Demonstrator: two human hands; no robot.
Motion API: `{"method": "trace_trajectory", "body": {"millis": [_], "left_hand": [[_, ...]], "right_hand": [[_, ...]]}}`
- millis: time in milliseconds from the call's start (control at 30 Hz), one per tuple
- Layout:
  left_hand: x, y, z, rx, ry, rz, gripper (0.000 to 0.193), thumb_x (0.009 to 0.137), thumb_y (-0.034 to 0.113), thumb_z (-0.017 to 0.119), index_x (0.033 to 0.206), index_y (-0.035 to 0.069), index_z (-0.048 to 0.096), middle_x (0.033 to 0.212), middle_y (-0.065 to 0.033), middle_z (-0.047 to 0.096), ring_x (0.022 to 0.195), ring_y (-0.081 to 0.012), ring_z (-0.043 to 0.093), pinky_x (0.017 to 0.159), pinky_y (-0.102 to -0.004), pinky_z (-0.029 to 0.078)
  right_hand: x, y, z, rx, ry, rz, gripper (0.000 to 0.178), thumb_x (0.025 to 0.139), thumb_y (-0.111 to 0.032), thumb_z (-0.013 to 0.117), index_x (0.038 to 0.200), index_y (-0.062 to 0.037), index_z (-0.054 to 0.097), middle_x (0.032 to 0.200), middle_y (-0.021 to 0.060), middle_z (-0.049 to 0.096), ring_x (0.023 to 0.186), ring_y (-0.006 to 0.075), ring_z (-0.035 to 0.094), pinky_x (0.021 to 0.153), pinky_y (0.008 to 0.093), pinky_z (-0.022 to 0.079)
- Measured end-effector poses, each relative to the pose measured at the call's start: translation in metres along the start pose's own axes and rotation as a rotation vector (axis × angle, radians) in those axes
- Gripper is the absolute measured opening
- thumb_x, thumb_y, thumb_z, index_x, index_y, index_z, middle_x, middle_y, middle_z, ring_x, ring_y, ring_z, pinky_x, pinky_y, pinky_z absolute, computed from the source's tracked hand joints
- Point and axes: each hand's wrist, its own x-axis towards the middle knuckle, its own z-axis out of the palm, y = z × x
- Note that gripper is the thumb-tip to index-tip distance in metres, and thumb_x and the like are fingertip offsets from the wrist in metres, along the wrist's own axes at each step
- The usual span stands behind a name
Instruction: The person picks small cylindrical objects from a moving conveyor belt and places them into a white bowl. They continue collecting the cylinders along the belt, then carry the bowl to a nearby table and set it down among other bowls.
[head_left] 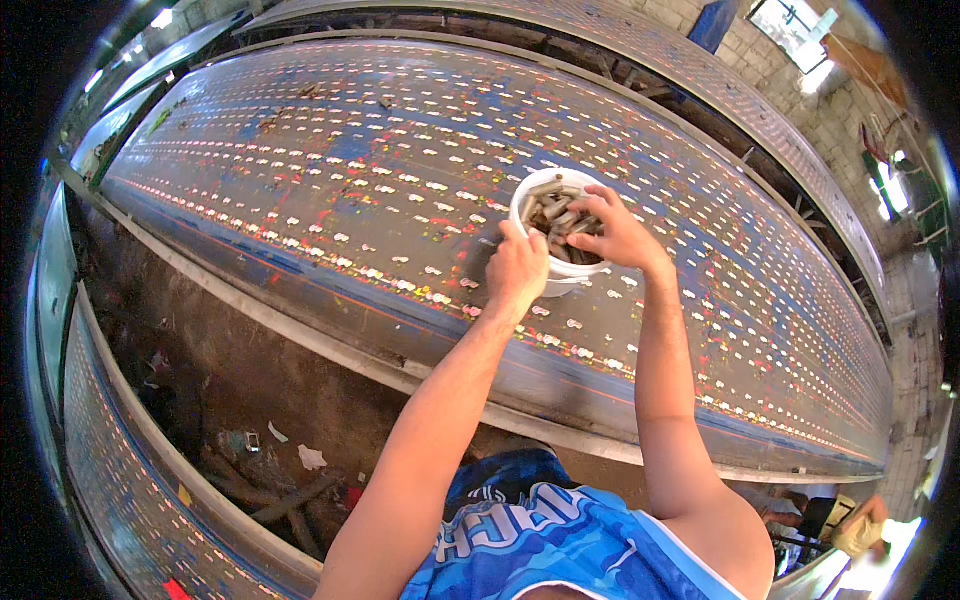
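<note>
A white plastic bucket [567, 287] stands on a long, dark table, filled with short greyish-brown cylindrical pieces [549, 209]. My left hand [516, 266] is closed on the near-left rim, its thumb over the edge and the fingers partly hidden outside the wall. From the right, my right hand [622, 233] reaches over the opposite rim. Its thumb and fingers are spread apart and curved over the pieces, touching them. Whether any piece sits firmly between these fingertips is hard to make out.
The long table [420, 130] carries rows of small white printed marks and colour specks. Its raised front edge [330, 338] runs before me. Similar tables lie beyond and at lower left. Scraps [311, 457] litter the ground between. Another person [858, 528] is at lower right.
</note>
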Motion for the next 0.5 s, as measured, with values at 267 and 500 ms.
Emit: {"method": "trace_trajectory", "body": {"millis": [267, 500], "left_hand": [[0.033, -0.028, -0.008, 0.07, -0.198, 0.042, 0.055, 0.101, 0.028, 0.053, 0.131, -0.013, 0.031, 0.108, -0.0346, 0.073, 0.102, -0.0492, 0.074, 0.09, -0.0559, 0.06], [0.043, -0.034, 0.033, -0.152, -0.243, -0.074, 0.069, 0.099, 0.03, 0.057, 0.141, -0.013, 0.023, 0.115, -0.0405, 0.069, 0.106, -0.0531, 0.071, 0.094, -0.0589, 0.057]], "right_hand": [[-0.054, -0.016, 0.119, -0.202, 0.539, 0.107, 0.055, 0.108, -0.028, 0.06, 0.158, -0.0085, 0.048, 0.168, 0.0206, 0.04, 0.158, 0.0394, 0.032, 0.13, 0.0505, 0.025], [-0.107, 0.022, 0.205, 0.723, 0.762, 0.398, 0.103, 0.096, -0.017, 0.079, 0.171, -0.0031, 0.01, 0.168, 0.0189, 0.035, 0.154, 0.032, 0.036, 0.128, 0.0455, 0.029]]}}
